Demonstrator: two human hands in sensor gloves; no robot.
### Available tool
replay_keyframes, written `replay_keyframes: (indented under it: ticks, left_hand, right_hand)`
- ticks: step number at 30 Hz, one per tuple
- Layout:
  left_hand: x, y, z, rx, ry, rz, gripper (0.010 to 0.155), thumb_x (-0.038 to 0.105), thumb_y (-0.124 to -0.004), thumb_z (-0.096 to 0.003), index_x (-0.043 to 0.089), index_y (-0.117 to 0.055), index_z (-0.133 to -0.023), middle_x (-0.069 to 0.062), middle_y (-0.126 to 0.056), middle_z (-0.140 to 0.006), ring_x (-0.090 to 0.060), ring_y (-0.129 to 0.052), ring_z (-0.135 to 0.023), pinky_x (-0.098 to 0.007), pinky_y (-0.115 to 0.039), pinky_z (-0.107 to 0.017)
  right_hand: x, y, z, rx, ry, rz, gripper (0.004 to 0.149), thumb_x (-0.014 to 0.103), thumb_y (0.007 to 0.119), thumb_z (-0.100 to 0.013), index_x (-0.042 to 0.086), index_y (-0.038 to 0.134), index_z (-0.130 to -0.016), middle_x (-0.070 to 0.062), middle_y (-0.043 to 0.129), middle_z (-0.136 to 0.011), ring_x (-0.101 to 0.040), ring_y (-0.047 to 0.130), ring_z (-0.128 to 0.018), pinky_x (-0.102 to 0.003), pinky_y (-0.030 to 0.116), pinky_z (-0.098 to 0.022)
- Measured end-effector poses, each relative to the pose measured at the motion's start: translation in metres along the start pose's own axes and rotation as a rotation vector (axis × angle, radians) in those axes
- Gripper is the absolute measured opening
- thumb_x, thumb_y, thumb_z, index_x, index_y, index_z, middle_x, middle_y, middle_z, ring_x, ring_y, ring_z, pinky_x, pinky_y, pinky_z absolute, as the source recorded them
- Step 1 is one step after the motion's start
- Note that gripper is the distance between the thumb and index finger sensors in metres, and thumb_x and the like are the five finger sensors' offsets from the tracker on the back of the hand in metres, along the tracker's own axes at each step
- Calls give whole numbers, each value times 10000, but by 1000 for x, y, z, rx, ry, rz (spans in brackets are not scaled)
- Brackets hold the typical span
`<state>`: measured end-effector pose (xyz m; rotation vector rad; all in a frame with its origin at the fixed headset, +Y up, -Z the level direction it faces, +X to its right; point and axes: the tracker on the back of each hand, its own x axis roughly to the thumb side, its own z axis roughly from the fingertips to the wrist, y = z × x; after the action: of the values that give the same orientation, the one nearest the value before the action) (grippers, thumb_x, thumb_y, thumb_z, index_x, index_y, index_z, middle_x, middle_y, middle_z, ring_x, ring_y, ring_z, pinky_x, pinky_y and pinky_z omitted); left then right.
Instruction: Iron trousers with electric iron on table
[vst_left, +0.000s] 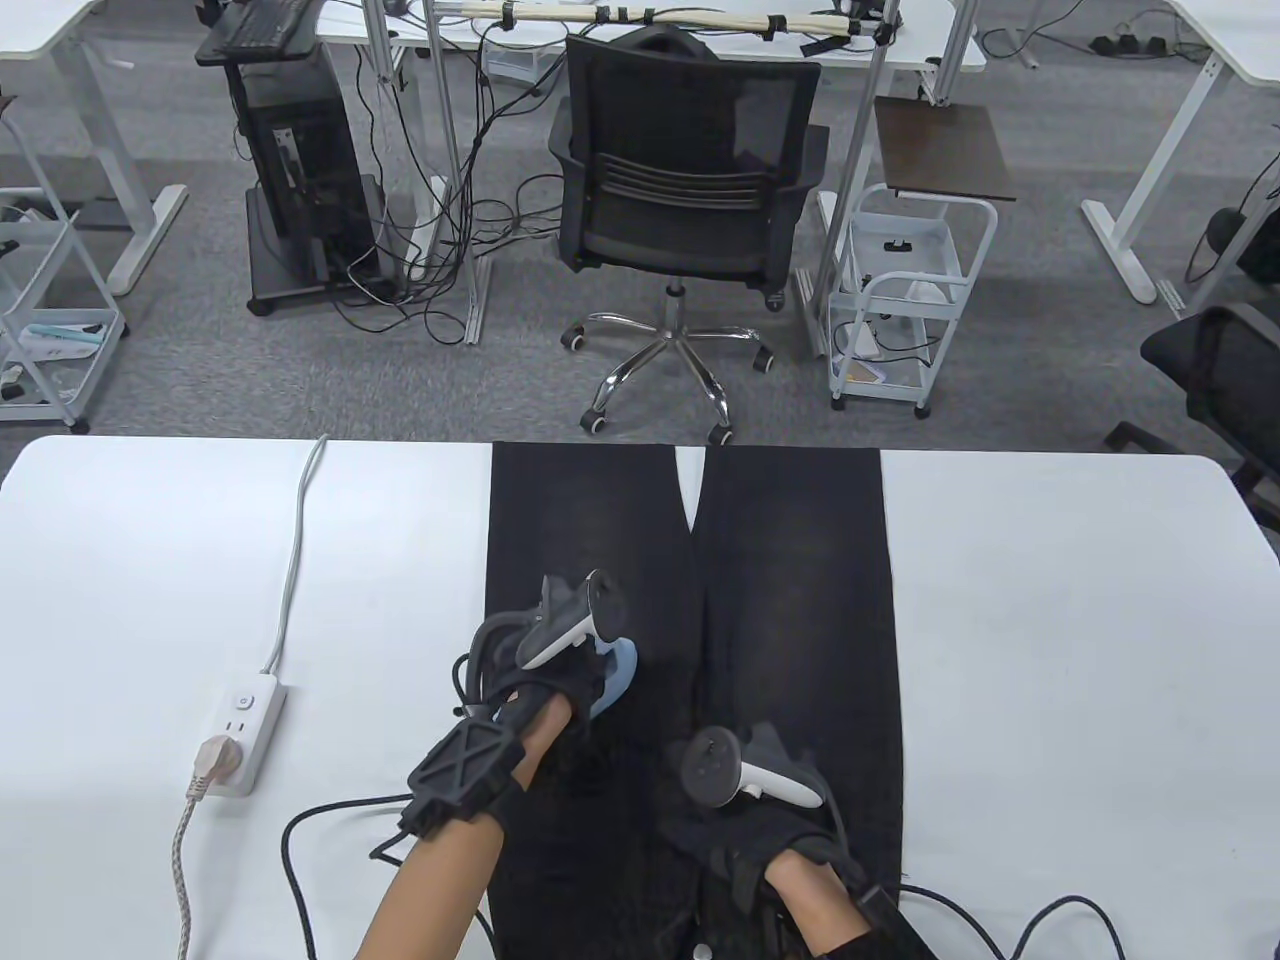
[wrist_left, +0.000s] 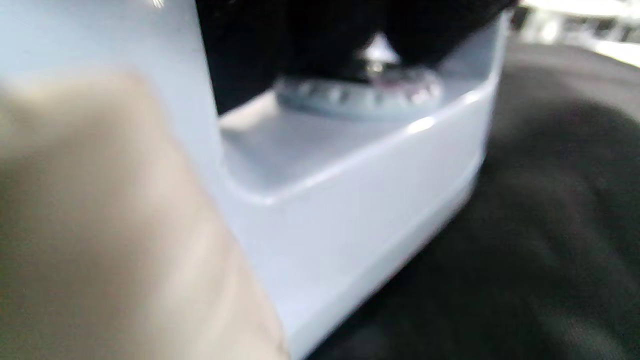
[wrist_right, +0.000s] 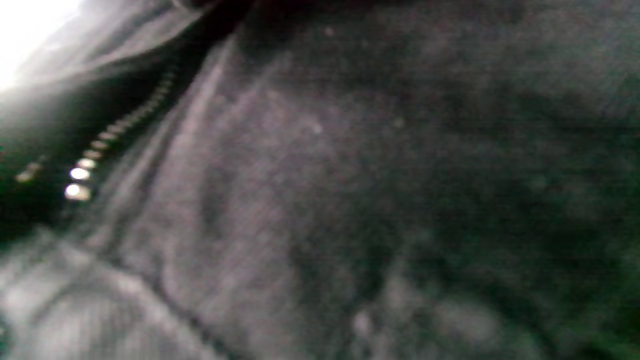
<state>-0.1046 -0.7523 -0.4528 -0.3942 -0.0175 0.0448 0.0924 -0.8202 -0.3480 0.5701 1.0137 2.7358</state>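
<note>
We see a wide white rectangular table (vst_left: 1050, 640) filling the near half of the table view, and on it a pair of dark charcoal denim trousers (vst_left: 790, 600) laid flat down the middle, legs pointing to the far edge with a narrow wedge of white tabletop between them, waistband toward the near edge. In the right wrist view the same cloth fills the frame, with a row of bright metal zip teeth (wrist_right: 80, 175) at the left. Beyond the table stands a black mesh office chair on a chrome star base (vst_left: 685, 190), and to its right a small white wire trolley (vst_left: 905, 290). Our left hand (vst_left: 545, 690), gloved in black with a grey-and-white tracker on its back, sits over the left trouser leg and grips the handle of a pale blue plastic electric iron (vst_left: 615, 675), whose nose peeks out just to the right of the glove; the left wrist view shows the iron's body (wrist_left: 350, 200) resting on the dark cloth with a ribbed round dial (wrist_left: 360, 92) on top, the fingers wrapped around the handle above it. Our right hand (vst_left: 770, 810) rests on the upper part of the right leg near the waistband; we cannot tell how its fingers lie. At the near left lies a white power strip (vst_left: 243, 722) with a beige plug (vst_left: 205, 770) in it, and black cables (vst_left: 300, 850) trail across the near edge.
</note>
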Motion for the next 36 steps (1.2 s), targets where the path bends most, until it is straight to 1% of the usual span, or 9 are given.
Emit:
replay_keyframes:
  ticks: [4, 10, 12, 15, 18, 23, 26, 31, 36]
  left_hand:
    - [-9, -10, 23, -113, -74, 106, 447, 458, -815, -584, 59, -759, -777, 4, -944, -428, -143, -979, -332, -489, -845, -462]
    - [4, -30, 73, -112, -180, 31, 431, 449, -791, -586, 59, -757, -768, 10, -944, -420, -135, -985, -320, -485, -855, -451]
    - [6, -38, 84, -102, -218, 69, 429, 446, -796, -585, 57, -761, -761, 8, -945, -414, -139, -984, -315, -487, -852, -445]
    - [11, -39, 88, -40, -201, -3, 410, 450, -806, -593, 77, -770, -760, 20, -945, -410, -126, -984, -309, -473, -863, -448]
    - [10, -34, 75, -15, -187, -1, 411, 456, -809, -595, 84, -770, -767, 25, -943, -416, -122, -981, -315, -467, -863, -456]
    - [19, -16, 34, 45, -126, -31, 408, 461, -804, -597, 93, -768, -770, 34, -940, -419, -114, -979, -319, -458, -866, -462]
    - [22, -3, 4, 5, -77, -47, 409, 462, -796, -605, 95, -758, -784, 35, -936, -434, -114, -976, -337, -460, -860, -476]
    - [13, 14, -42, 65, 4, -22, 408, 462, -790, -607, 97, -755, -784, 38, -935, -436, -112, -975, -339, -459, -860, -479]
    - [-3, 33, -83, 55, 99, 17, 407, 467, -786, -606, 106, -749, -791, 39, -933, -446, -111, -974, -348, -455, -855, -489]
  right_hand:
    - [-1, 1, 0, -6, 3, -6, 790, 514, 509, -617, 231, -71, -1072, -198, -145, -1087, -525, -94, -944, -745, 102, -612]
    - [-1, 1, 0, -10, 5, -5, 787, 514, 507, -617, 230, -70, -1071, -199, -144, -1086, -527, -94, -943, -747, 102, -611]
    - [-1, 1, 0, -12, 5, -4, 784, 513, 505, -617, 230, -69, -1070, -203, -144, -1086, -530, -92, -943, -748, 102, -610]
    - [-1, 1, 0, -15, 6, 1, 784, 510, 504, -618, 224, -70, -1069, -207, -143, -1085, -534, -89, -943, -753, 106, -609]
    - [0, 1, 0, -14, 8, 4, 791, 510, 510, -617, 218, -68, -1071, -213, -140, -1085, -538, -85, -944, -757, 111, -608]
    - [3, 2, -1, -16, 21, 8, 803, 510, 512, -617, 201, -72, -1072, -226, -141, -1081, -547, -81, -942, -763, 115, -607]
    - [3, 2, 0, -15, 21, 17, 806, 513, 510, -616, 200, -74, -1073, -232, -142, -1080, -550, -79, -942, -766, 119, -607]
    - [5, 3, -1, -7, 22, 27, 809, 513, 509, -618, 191, -77, -1074, -244, -145, -1077, -558, -77, -941, -770, 125, -607]
    - [6, 3, -1, -4, 20, 30, 812, 515, 509, -618, 187, -78, -1074, -248, -148, -1076, -560, -77, -940, -771, 126, -607]
